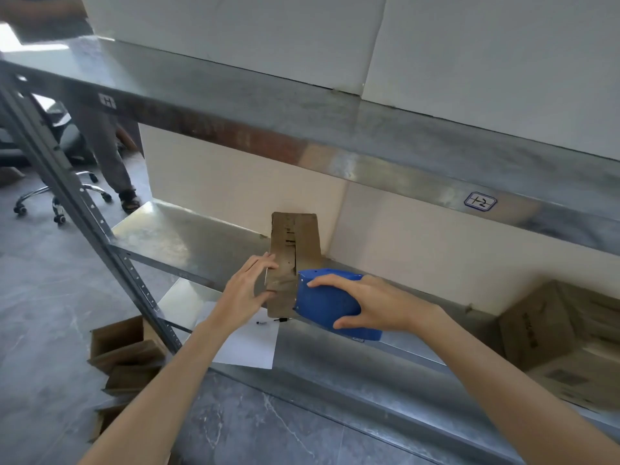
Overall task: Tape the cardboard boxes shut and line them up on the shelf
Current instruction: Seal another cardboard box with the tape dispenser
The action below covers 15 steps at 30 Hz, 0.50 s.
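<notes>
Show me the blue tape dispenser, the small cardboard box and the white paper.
blue tape dispenser point(322, 304): head view, blue shell.
small cardboard box point(307, 236): head view, top face.
white paper point(249, 348): head view, bare middle.

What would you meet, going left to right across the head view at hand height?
Shelf post → left hand → small box → tape dispenser → large box.
</notes>
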Each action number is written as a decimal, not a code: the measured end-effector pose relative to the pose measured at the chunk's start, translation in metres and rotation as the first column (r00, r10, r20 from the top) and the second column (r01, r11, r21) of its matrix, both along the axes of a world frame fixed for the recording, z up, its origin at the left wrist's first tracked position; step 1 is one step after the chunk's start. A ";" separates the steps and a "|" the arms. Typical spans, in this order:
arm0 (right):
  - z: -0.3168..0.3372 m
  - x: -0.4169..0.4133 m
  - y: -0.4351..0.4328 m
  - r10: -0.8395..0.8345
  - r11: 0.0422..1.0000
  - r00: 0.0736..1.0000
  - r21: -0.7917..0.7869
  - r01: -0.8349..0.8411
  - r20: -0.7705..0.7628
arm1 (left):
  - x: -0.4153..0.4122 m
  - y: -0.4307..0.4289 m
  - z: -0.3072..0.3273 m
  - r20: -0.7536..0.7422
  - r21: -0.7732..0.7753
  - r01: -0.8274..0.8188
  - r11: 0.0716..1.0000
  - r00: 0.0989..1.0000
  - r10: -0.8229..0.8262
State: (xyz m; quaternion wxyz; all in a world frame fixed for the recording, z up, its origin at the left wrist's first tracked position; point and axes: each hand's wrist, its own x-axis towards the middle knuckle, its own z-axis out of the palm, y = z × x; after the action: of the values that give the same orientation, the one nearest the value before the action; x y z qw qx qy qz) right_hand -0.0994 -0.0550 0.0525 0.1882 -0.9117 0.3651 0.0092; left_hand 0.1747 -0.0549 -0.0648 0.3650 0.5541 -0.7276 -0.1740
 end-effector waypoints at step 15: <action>-0.002 -0.004 -0.018 0.010 0.989 0.997 -0.147 -0.021 -0.078 | -0.004 -0.003 -0.004 -0.041 -0.008 -0.006 1.000 0.999 0.006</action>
State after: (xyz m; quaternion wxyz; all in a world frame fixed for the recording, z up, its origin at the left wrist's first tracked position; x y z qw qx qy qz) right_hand -0.1032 -0.0729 0.0502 0.1060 -0.9249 0.3648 0.0186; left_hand 0.1705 -0.0583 -0.0688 0.3826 0.5512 -0.7190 -0.1810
